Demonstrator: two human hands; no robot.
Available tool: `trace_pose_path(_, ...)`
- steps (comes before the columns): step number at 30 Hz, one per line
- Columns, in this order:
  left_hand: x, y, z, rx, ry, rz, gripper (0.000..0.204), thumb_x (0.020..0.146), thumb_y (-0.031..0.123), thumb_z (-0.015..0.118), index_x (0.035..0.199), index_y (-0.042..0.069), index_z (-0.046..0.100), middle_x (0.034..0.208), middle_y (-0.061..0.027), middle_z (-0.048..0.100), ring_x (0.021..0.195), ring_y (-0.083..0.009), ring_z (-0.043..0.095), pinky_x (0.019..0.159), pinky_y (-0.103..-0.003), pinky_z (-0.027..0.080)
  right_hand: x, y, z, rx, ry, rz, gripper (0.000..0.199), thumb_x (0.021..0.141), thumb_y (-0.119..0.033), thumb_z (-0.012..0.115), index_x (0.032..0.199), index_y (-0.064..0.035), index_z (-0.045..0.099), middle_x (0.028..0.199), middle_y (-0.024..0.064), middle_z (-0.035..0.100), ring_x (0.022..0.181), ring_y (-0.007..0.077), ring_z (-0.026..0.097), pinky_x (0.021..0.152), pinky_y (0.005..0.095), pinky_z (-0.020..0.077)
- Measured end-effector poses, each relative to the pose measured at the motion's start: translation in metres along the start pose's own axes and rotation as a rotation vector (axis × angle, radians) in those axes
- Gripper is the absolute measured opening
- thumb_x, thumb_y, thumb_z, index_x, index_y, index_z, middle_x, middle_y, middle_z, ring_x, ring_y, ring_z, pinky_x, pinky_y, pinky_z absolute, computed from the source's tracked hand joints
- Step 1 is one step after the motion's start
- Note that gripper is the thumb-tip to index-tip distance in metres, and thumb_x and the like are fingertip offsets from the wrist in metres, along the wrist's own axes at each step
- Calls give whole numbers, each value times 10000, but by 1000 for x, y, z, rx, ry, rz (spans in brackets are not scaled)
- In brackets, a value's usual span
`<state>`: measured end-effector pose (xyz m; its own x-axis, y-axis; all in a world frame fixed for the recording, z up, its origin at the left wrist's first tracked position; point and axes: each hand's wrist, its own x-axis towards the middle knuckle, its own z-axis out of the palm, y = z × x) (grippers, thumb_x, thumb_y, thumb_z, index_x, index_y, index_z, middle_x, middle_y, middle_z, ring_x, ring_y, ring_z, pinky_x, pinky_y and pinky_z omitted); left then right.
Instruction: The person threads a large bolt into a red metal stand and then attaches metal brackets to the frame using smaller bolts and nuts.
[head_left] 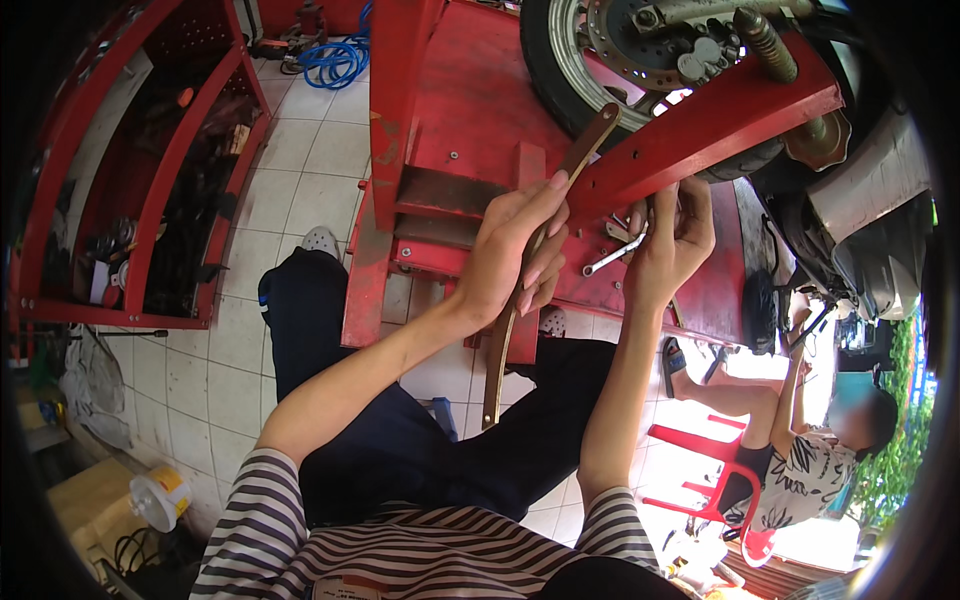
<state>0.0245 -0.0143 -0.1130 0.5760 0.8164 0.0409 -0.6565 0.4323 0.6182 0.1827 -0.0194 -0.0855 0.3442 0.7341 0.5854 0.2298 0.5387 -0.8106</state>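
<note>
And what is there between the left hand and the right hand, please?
In the head view, a silver wrench and one end of a red beam show between the left hand and right hand, with red platform behind.

Red steel platform (485,110), scuffed, with a bolt head (454,155) showing on its face; a combination wrench (612,256) appears over it, contact unclear. White tiled floor (290,190), bearing a coiled blue hose (335,65) and a red plastic chair (690,440).

Coiled blue hose (335,66), red shelving (173,165); seated person (800,485), red chair (692,440)
</note>
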Motion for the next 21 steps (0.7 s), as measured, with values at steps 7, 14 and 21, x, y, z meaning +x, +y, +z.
trace_pose_path(7,-1,-5,2,43,-31,19,446,1027,428,436,742,86,393,427,19,335,252,-85,313,273,-223,274,3,-1,-6,145,-32,88,92,964,-59,601,965,32,597,758,40,599,541,51,477,481,199,317)
trace_pose_path(14,-2,-14,5,67,-63,18,443,1034,428,414,753,86,392,428,18,337,251,-86,308,277,-224,267,6,0,-11,77,-98,48,108,973,-68,589,976,40,595,790,46,608,528,44,446,485,195,316)
trace_pose_path(21,2,-15,4,16,-20,27,457,1024,456,422,754,88,390,436,16,331,250,-93,303,268,-236,263,6,-11,-4,58,-126,122,152,1000,-129,545,1026,18,578,703,-15,518,543,32,379,509,193,266)
